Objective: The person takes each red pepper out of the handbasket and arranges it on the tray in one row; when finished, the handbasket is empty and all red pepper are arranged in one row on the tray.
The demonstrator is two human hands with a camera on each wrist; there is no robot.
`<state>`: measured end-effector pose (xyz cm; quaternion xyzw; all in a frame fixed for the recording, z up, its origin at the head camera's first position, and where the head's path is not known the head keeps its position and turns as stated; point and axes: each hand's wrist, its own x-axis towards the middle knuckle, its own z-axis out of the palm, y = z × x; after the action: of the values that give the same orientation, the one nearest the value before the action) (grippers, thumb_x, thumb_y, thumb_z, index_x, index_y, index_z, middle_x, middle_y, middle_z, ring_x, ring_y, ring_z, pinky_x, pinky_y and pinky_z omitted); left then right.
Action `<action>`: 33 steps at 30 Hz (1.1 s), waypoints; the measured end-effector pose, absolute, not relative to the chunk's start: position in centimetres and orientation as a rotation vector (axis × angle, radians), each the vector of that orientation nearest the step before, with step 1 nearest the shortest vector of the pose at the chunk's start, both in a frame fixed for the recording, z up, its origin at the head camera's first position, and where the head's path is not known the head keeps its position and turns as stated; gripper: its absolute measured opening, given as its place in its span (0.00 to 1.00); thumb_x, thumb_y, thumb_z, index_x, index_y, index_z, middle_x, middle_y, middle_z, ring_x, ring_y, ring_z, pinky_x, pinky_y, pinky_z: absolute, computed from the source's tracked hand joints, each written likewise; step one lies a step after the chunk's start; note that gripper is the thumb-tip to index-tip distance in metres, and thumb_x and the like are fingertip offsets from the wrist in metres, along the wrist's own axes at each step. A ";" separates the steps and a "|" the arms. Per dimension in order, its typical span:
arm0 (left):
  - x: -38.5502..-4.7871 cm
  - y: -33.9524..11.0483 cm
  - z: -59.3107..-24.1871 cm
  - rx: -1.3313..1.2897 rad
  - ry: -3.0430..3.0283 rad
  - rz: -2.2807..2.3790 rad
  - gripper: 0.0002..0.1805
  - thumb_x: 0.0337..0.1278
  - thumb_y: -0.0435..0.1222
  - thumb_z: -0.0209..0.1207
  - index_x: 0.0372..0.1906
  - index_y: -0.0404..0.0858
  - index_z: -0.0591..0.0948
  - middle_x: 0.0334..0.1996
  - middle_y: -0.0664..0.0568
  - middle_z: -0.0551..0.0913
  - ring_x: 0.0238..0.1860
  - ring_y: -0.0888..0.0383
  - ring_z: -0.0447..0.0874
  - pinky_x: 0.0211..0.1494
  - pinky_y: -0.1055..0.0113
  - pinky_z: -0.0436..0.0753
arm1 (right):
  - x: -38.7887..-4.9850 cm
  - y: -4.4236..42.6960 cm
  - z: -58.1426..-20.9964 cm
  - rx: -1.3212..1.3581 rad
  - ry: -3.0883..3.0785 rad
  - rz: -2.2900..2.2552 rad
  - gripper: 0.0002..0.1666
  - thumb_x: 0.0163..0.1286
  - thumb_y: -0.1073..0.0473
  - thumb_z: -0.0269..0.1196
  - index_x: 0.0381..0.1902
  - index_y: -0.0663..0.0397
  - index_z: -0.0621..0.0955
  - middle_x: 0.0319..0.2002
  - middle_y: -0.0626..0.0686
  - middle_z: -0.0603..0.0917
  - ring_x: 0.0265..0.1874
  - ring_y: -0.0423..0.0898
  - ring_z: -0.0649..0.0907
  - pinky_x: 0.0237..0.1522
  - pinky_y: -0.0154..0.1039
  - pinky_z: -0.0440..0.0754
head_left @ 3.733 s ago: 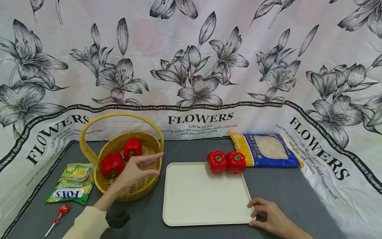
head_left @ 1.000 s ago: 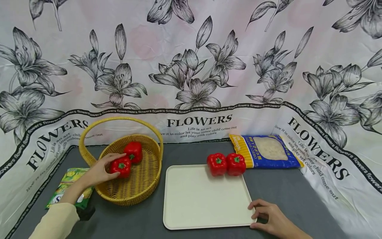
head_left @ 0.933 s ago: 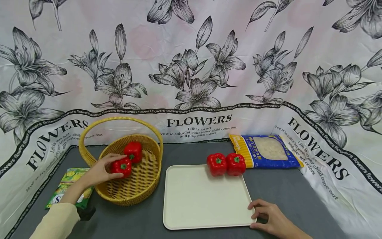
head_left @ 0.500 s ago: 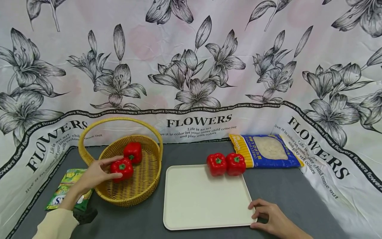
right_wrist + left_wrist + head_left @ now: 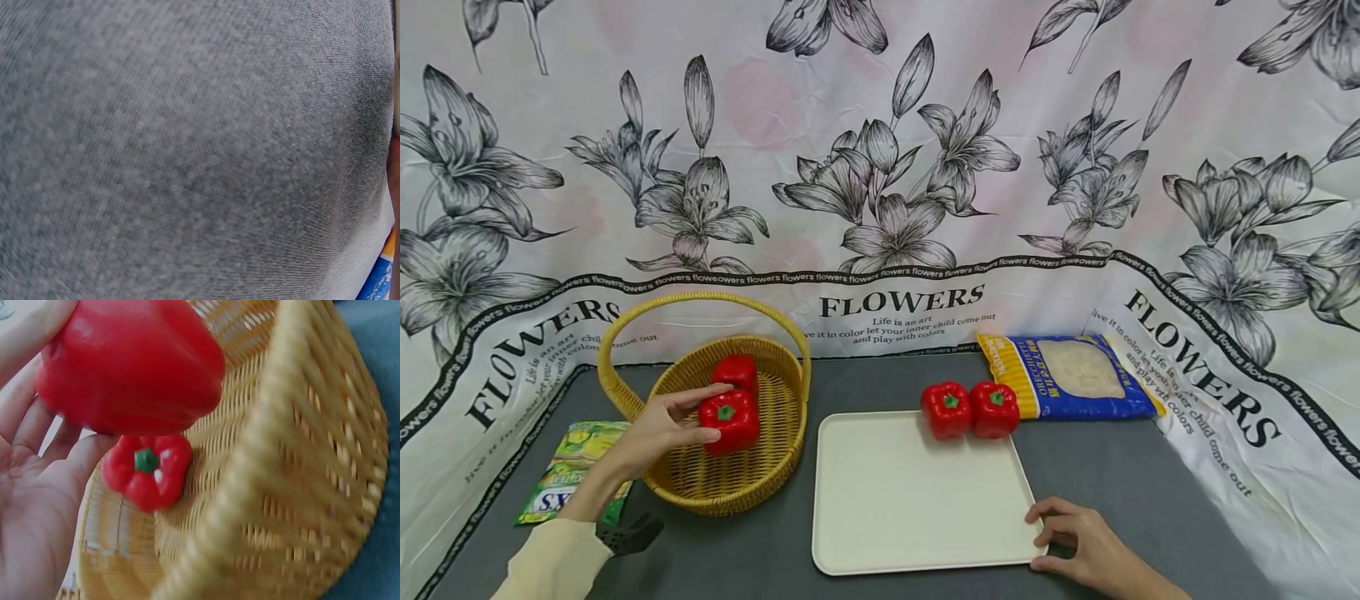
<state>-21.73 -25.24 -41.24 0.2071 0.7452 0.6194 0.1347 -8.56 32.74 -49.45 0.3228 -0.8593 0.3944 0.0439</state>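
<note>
Filling the background, a lily-printed cloth [image 5: 895, 221] lettered "FLOWERS" rises behind a dark gray surface [image 5: 760, 554]. At left stands a wicker basket [image 5: 722, 506], its handle [image 5: 703, 295] arched over the far side, leaving the mouth open to reach. Just right of it lies a cream tray [image 5: 917, 508], flat. An orecchiette bag [image 5: 1075, 379] lies past the tray's far right corner, a lemon-printed pouch [image 5: 576, 454] left of the basket, both seemingly set aside. The right hand [image 5: 1078, 533] grips the tray's near right corner, apparently to steady it. The left hand [image 5: 662, 429] grasps a red bell pepper [image 5: 733, 422] by its side between thumb and fingers, leaving its top uncovered; the pepper is over the basket's interior, seemingly raised. A second bell pepper [image 5: 736, 367] sits farther back inside. Two more bell peppers [image 5: 946, 410] stand side by side at the tray's far right corner; whether both rest fully on it is unclear.
</note>
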 end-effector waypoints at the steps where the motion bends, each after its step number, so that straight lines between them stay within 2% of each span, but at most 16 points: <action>1: -21.8 -25.0 -41.2 0.610 2.140 1.811 0.31 0.59 0.26 0.59 0.68 0.30 0.66 0.54 0.55 0.81 0.50 0.53 0.83 0.47 0.60 0.84 | -8.6 32.8 -49.4 0.989 -2.625 1.208 0.09 0.53 0.59 0.74 0.29 0.43 0.82 0.42 0.51 0.79 0.39 0.40 0.79 0.34 0.25 0.81; 13: -21.3 -21.1 -39.9 0.734 2.035 1.945 0.29 0.58 0.24 0.59 0.66 0.29 0.68 0.57 0.52 0.78 0.52 0.53 0.82 0.51 0.62 0.81 | -8.6 32.9 -49.3 0.922 -2.712 1.196 0.07 0.55 0.54 0.73 0.29 0.41 0.83 0.42 0.48 0.79 0.38 0.37 0.79 0.34 0.28 0.83; 24: -21.5 -16.5 -39.2 0.810 1.941 1.906 0.32 0.55 0.29 0.63 0.66 0.28 0.68 0.62 0.36 0.72 0.55 0.47 0.78 0.50 0.57 0.82 | -8.6 33.0 -49.5 0.969 -2.652 1.213 0.09 0.53 0.57 0.74 0.28 0.43 0.82 0.42 0.51 0.79 0.38 0.39 0.79 0.34 0.27 0.82; 33: -22.5 -10.4 -40.3 0.823 1.973 1.835 0.32 0.52 0.32 0.68 0.64 0.32 0.73 0.61 0.39 0.74 0.57 0.44 0.75 0.53 0.57 0.81 | -8.4 32.8 -49.4 0.941 -2.670 1.221 0.08 0.54 0.55 0.73 0.29 0.42 0.83 0.42 0.48 0.79 0.39 0.37 0.79 0.34 0.28 0.83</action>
<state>-22.50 -10.44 -40.30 0.2883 0.6912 0.6427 0.1615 -8.45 32.83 -49.43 0.3051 -0.8657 0.3958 0.0293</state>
